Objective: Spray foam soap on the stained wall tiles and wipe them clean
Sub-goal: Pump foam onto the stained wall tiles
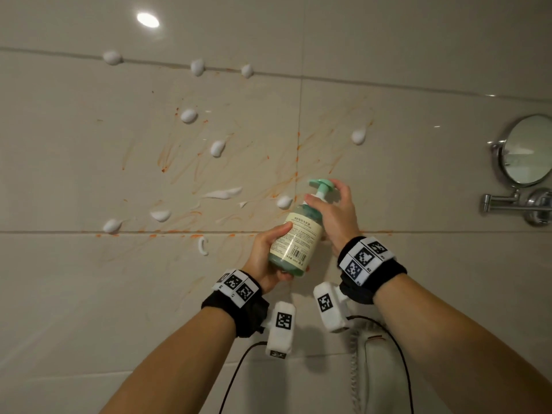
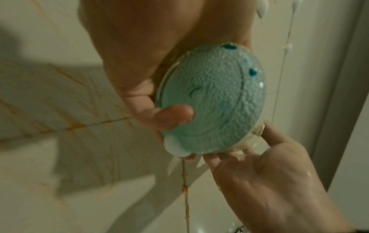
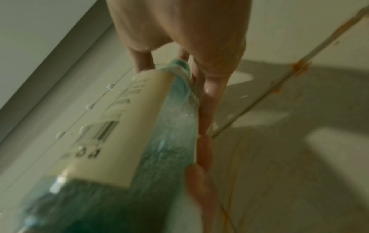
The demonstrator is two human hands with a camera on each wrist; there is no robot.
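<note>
Currently one soap bottle (image 1: 295,234) is tilted before the stained wall tiles (image 1: 239,162), its base gripped by the left hand (image 1: 268,255), its pump neck by the right hand (image 1: 334,213). About ten white foam blobs (image 1: 188,115) dot the tiles; one round mirror (image 1: 527,149) hangs at right.

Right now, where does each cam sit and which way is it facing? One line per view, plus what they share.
Head: on the head, facing the stained wall tiles; both forearms, left hand and right hand on the soap bottle.
Left wrist: below the left hand, looking up at the bottle's base; right hand shows.
Right wrist: looking along the right hand up the bottle.
Shared: bottle, orange-stained grout.
</note>
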